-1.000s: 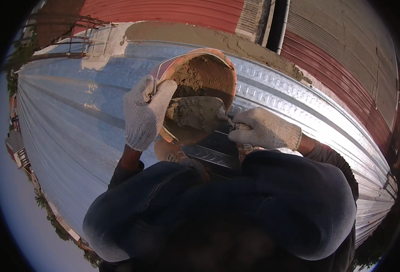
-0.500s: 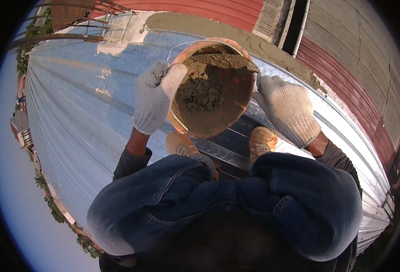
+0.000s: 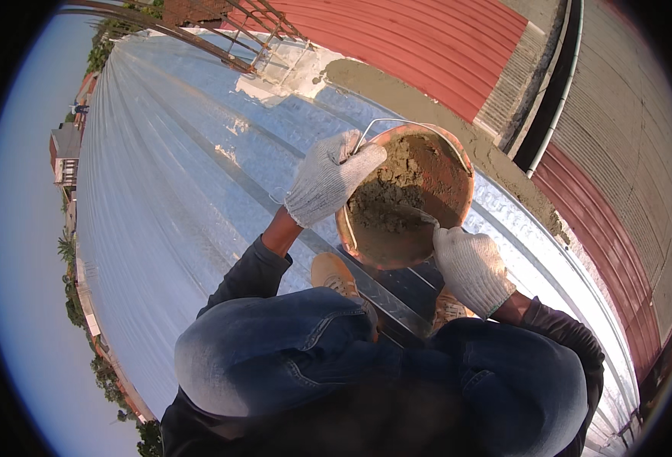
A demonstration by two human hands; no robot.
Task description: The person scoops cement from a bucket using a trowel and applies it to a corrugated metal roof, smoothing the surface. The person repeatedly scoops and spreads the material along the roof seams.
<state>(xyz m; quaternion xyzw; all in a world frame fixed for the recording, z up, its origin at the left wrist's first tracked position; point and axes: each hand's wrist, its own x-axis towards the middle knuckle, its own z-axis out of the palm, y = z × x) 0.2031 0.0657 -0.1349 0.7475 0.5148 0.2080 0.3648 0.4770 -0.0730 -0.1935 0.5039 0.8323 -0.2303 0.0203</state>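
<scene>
Mortar (image 3: 385,196) sits grey-brown and lumpy in the round orange bucket (image 3: 451,179), crumbly toward the far side and smoother toward the near. The bucket is in front of the person's knees, above the shoes (image 3: 333,272), its mouth turned up to the wearer; I can't tell whether its base touches anything. A thin wire bail (image 3: 385,119) arcs over the far rim. The left hand (image 3: 332,183), in a pale knitted glove, is closed around the left rim, thumb on top, its fingers mostly hidden. The right hand (image 3: 469,266), gloved alike, is curled round the trowel (image 3: 426,217); the grip is lost inside the fist, and the blade lies partly in the mortar.

Ribbed, shiny metal makes up the roof (image 3: 161,190), blue-grey and silver with pale flaking patches. It runs wide and open to the left, out to an edge against the sky (image 3: 35,228). Beyond the bucket, a rough cement strip (image 3: 397,90) borders the red sheets (image 3: 381,38), and rusty rods (image 3: 191,39) jut over the far-left corner. A dark gap (image 3: 540,131) runs alongside the pale pipe (image 3: 559,114). Room is tighter close in: the right hand is near the right knee (image 3: 553,373).
</scene>
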